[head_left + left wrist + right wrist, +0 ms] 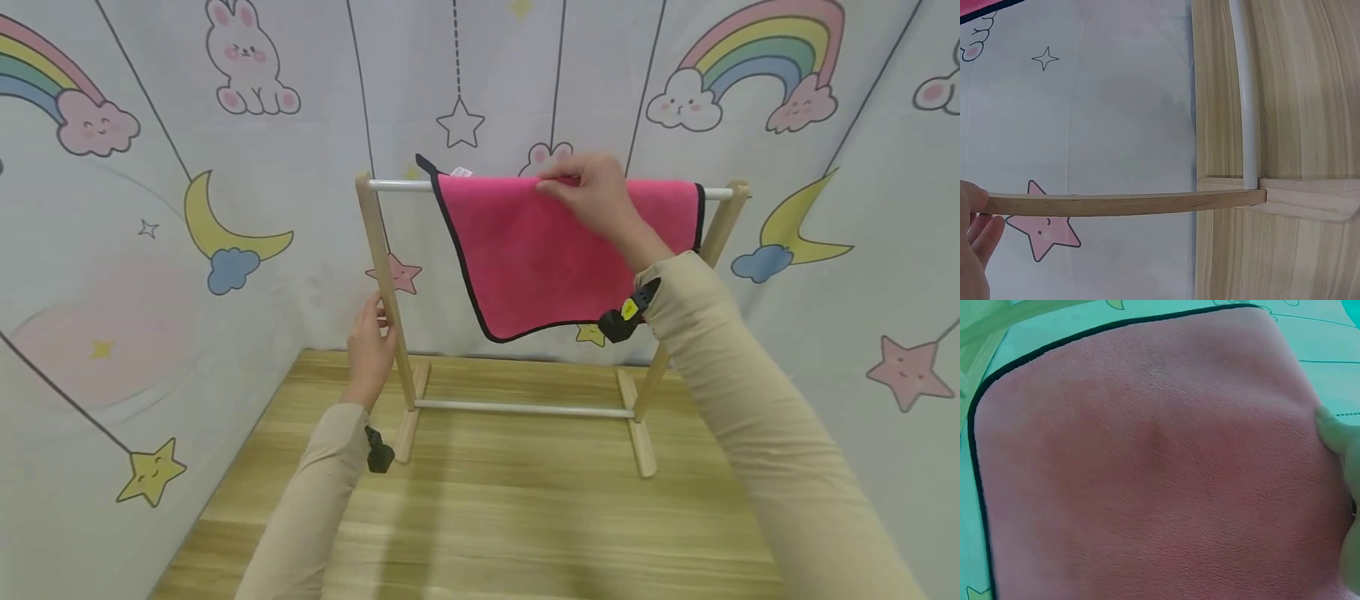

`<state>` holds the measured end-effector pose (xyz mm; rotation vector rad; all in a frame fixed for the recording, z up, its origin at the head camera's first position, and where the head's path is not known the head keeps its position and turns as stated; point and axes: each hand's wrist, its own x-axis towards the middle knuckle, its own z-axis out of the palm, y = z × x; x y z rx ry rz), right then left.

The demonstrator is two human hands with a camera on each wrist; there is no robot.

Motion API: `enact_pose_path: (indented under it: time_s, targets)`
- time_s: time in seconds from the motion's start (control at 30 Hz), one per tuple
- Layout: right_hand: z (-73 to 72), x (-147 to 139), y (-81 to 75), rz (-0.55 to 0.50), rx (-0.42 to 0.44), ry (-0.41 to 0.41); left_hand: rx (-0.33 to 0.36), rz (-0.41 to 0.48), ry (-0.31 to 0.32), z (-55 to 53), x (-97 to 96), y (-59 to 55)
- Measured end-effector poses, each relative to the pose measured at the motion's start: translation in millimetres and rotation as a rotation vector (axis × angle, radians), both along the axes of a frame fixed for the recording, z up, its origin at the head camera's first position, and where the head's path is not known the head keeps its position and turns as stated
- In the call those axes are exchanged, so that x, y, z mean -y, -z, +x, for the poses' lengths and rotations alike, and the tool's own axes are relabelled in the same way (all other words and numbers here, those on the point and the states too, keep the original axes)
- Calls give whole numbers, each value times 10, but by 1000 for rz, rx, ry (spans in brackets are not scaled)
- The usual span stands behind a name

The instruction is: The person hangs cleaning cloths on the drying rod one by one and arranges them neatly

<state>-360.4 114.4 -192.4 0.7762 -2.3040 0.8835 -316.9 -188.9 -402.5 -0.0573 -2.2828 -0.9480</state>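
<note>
The left hand (371,352) holds the nine-o'clock post (382,265); the right hand (596,193), pinching the towel (525,258) at twelve, could tug it loose.

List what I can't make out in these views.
Any print on the white label: head view, too small.
The top rail's middle: head view, behind the pink cloth.
The cloth's far side: head view, behind its near side.
Part of the left hand: left wrist view, cut by left edge.
Part of the right hand: right wrist view, cut by right edge.

A dark-edged pink cloth (1147,462) fills most of the view, the right hand (1352,465) at its right edge.
</note>
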Motion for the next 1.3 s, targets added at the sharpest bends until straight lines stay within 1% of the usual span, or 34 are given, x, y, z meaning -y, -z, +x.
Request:
enact_pose_path:
  time_s: [0.1,0.17,0.23,0.33,0.4,0.47,0.5,0.57,0.63,0.67,0.7,0.73,0.77,0.8,0.83,0.87,0.93,1.0,1.03,1.07,1.13,1.2,1.3]
  targets:
    - [-12,35,-3,-55,-36,45,8,-2,1,14,1,-7]
    - [-18,61,-18,-102,-37,83,5,-7,0,21,1,-10]
    - [-19,82,-36,-124,-25,115,2,-13,-6,25,1,-12]
    - [-11,90,-60,-85,22,137,-1,-27,-21,30,-5,-23]
    - [-4,78,-69,-28,58,136,-31,-32,-37,31,-20,-40]
    - [2,62,-72,14,90,126,-92,-34,-64,32,-43,-68]
    - [2,55,-70,24,100,117,-138,-35,-85,25,-58,-81]
    - [1,44,-66,41,106,105,-254,-55,-120,21,-102,-123]
    - [0,39,-61,48,106,94,-364,-81,-133,21,-173,-176]
    - [-1,38,-58,52,106,91,-411,-89,-121,21,-217,-205]
    - [0,37,-56,54,107,90,-443,-93,-95,23,-269,-239]
    - [0,37,-54,56,108,92,-456,-84,-49,36,-328,-283]
    - [1,36,-53,54,108,91,-446,-56,10,45,-392,-323]
    - [4,35,-53,53,109,90,-414,-10,78,54,-455,-363]
    - [3,36,-51,53,108,90,-366,45,149,63,-518,-401]
    - [2,35,-49,51,107,87,-300,116,227,71,-577,-441]
    - [1,34,-45,50,102,82,-155,259,350,80,-680,-512]
    - [0,33,-43,48,98,76,-26,379,429,74,-756,-560]
    - [-2,33,-41,47,96,74,22,425,455,67,-786,-577]
    - [-1,32,-40,44,95,71,55,461,474,59,-810,-587]
    - [-1,30,-39,43,90,70,78,501,489,45,-847,-591]
    - [-2,27,-38,41,83,67,71,509,492,37,-874,-581]
    - [-1,21,-36,37,73,64,22,470,478,40,-906,-572]
